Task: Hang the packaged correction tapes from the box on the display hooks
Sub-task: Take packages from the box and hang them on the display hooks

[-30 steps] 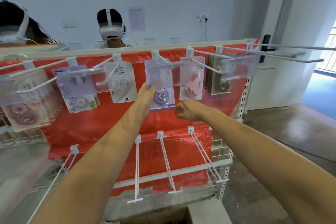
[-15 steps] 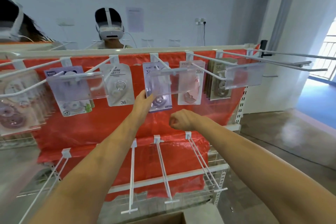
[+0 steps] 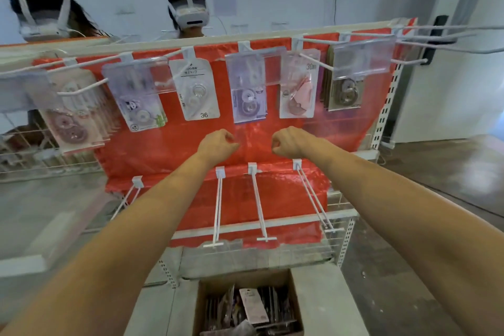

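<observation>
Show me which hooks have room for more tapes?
The four white lower hooks below both hands are bare, bordered by red sheeting. Long grey right-end hooks look bare too. The upper row of hanging packaged correction tapes is crowded.

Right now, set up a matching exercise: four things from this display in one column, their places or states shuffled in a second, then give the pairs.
Things:
1. box
2. pack marked 36
3. left hand
4. pink pack marked 30m

Places or states:
A. hanging on the top row, second pack from the right
B. on the floor below the rack, packs inside
C. curled, holding nothing, below the hung packs
D. hanging on the top row, left of the purple pack

Pairs: 1-B, 2-D, 3-C, 4-A
</observation>
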`<state>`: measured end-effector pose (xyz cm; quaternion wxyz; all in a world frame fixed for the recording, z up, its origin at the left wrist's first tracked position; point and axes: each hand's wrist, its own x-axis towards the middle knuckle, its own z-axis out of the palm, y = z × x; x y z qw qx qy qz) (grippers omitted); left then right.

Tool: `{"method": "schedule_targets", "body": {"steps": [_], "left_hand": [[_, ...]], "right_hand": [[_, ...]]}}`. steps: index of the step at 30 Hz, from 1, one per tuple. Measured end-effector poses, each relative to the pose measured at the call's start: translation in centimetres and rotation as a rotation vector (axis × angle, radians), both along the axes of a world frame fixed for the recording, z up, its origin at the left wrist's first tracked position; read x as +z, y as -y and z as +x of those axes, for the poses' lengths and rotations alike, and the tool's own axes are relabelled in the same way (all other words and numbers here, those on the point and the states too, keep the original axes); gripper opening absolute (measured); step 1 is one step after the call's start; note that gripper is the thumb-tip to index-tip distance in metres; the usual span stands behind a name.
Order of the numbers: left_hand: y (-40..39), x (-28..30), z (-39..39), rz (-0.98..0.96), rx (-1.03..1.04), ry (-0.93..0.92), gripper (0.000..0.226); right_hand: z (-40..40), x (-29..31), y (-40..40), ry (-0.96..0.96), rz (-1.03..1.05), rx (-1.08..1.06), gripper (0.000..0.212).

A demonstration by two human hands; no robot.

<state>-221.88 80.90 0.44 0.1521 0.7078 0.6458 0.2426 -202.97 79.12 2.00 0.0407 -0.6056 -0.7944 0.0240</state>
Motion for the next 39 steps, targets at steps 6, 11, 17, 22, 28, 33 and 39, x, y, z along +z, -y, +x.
{"method": "schedule_targets", "body": {"steps": [6,11,17,22,28,33,39], "left_hand": [[4.8,-1.2,-0.5,-0.02,0.024,-0.105,0.023],[8.8,-4.6,-1.6,-0.072,0.026,-0.111,0.02],[11.9,-6.6,-2.7,-0.119,-0.02,-0.218,0.019],[13.4,-6.2,-4.8,-0.002,-0.097,-0.48,0.026],[17.6,-7.6,-7.0,0.014,-0.217,-0.593,0.026],[21.6,-11.1,-8.6,-0.051,-0.32,-0.597,0.029],[24.4,-16.7,-9.9,-0.146,-0.445,-0.628,0.029]], "right_hand": [[-1.2,-1.7,1.8,-0.054,0.031,0.015,0.029],[-2.8,-4.6,4.4,-0.101,-0.035,0.035,0.031],[-4.1,-6.5,8.1,-0.088,-0.102,0.02,0.022],[-5.8,-6.9,10.7,-0.08,-0.091,-0.012,0.028],[-9.4,-8.5,15.7,-0.082,-0.13,-0.042,0.031],[-12.0,-11.2,20.3,-0.084,-0.191,-0.06,0.031],[-13.4,-16.2,24.5,-0.063,-0.307,-0.098,0.03]]}}
